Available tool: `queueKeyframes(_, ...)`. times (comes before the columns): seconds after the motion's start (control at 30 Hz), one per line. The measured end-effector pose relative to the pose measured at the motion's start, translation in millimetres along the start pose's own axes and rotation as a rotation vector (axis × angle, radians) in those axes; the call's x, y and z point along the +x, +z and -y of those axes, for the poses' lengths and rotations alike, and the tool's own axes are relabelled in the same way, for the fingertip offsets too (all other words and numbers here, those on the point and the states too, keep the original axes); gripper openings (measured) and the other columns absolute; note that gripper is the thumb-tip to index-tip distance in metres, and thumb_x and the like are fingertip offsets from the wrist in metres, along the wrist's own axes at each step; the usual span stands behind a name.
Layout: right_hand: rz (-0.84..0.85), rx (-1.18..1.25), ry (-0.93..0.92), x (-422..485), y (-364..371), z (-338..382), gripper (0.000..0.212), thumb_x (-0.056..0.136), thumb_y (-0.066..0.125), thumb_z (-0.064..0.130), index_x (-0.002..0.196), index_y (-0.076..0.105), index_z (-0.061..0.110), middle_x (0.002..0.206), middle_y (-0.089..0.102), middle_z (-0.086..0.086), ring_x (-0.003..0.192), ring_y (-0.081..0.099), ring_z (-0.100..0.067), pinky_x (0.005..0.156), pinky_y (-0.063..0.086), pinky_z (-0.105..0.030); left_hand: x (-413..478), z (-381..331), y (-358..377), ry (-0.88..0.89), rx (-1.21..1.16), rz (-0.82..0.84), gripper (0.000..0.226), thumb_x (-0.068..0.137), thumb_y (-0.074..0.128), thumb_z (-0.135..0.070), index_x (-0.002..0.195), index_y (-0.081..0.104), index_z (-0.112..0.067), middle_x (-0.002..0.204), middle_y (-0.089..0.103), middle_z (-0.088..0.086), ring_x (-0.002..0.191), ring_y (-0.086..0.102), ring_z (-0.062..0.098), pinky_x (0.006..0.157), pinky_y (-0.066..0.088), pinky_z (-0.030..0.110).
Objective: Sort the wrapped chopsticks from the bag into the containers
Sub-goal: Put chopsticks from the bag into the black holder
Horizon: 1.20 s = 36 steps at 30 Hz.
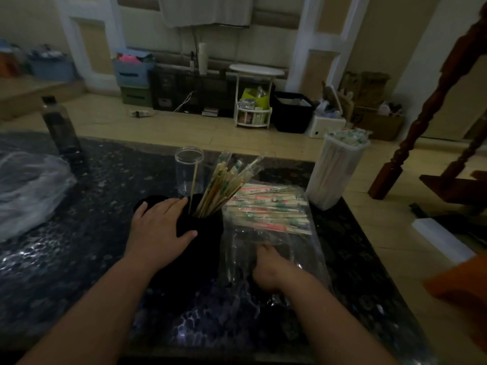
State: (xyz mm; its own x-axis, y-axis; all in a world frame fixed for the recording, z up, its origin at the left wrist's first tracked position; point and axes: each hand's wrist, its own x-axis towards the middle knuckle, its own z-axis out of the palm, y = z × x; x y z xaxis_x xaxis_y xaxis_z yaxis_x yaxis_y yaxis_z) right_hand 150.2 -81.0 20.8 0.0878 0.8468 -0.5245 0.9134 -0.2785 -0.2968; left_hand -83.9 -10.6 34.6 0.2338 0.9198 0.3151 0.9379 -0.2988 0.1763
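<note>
A clear plastic bag [274, 248] lies on the dark table, with several wrapped chopsticks [266, 212] at its far end. My right hand [266, 267] reaches into the bag's near opening; its fingers are hidden under the plastic. My left hand [158, 227] rests with straight fingers on a black container [205, 233] that holds several wrapped chopsticks [224, 185] standing upright. Behind it stands a clear cup [188, 169] with a single stick. A tall white container [334, 169] full of wrapped chopsticks stands at the right.
A dark bottle [59, 127] stands at the table's far left, beside a crumpled clear bag [29, 191]. The table's right edge [369, 233] runs close to the bag. A wooden stair post [421, 122] rises to the right, with an orange object [463, 283] nearer.
</note>
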Motion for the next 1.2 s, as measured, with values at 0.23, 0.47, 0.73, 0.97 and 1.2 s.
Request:
queueKeyframes(0.23,-0.39,0.05,0.033,43.9,11.8,-32.8,0.069,0.101,0.04,0.039,0.158,0.006,0.021,0.165,0.003,-0.005,0.151,0.007,-0.026,0.122,0.015,-0.043,3.4,-4.7,3.4,-0.023,0.001,-0.054,0.074,0.083,0.052,-0.07,0.143,0.045,-0.028,0.145,0.047,-0.007,0.142,0.032,0.015,0.117,0.009,0.046)
queueKeyframes(0.47,-0.445,-0.012,0.088,87.9,-3.2,-34.8,0.059,0.1,0.034,0.038,0.156,0.018,0.031,0.165,0.009,-0.003,0.15,0.009,-0.027,0.122,0.011,-0.043,5.7,-3.9,6.7,0.0,0.005,-0.028,0.094,0.074,0.041,-0.087,0.147,0.04,-0.028,0.149,0.044,-0.007,0.143,0.03,0.014,0.117,0.01,0.043)
queueKeyframes(0.73,-0.334,-0.366,0.014,112.3,-21.4,-32.2,0.059,0.098,0.041,0.045,0.153,0.03,0.027,0.162,0.022,-0.003,0.147,0.021,-0.029,0.119,0.016,-0.047,5.3,4.8,8.5,0.056,0.018,-0.028,0.102,0.065,0.026,-0.086,0.145,0.044,-0.026,0.144,0.05,-0.006,0.141,0.036,0.016,0.115,0.018,0.043)
queueKeyframes(0.97,-0.509,-0.285,-0.002,112.4,-16.8,-32.4,0.042,0.099,0.043,0.037,0.138,0.052,0.024,0.142,0.052,-0.004,0.129,0.048,-0.028,0.109,0.036,-0.04,6.2,4.5,9.7,0.047,0.021,-0.027,0.098,0.067,0.03,-0.085,0.144,0.045,-0.026,0.143,0.051,-0.006,0.139,0.038,0.016,0.114,0.019,0.043)
queueKeyframes(1.2,-0.7,-0.322,-0.041,101.9,-10.6,-30.0,0.012,0.087,0.065,0.026,0.082,0.074,0.02,0.086,0.07,-0.004,0.084,0.066,-0.026,0.08,0.05,-0.033,6.0,4.1,10.6,0.042,0.011,-0.044,0.096,0.069,0.031,-0.084,0.142,0.048,-0.025,0.141,0.053,-0.004,0.138,0.04,0.018,0.113,0.021,0.045)
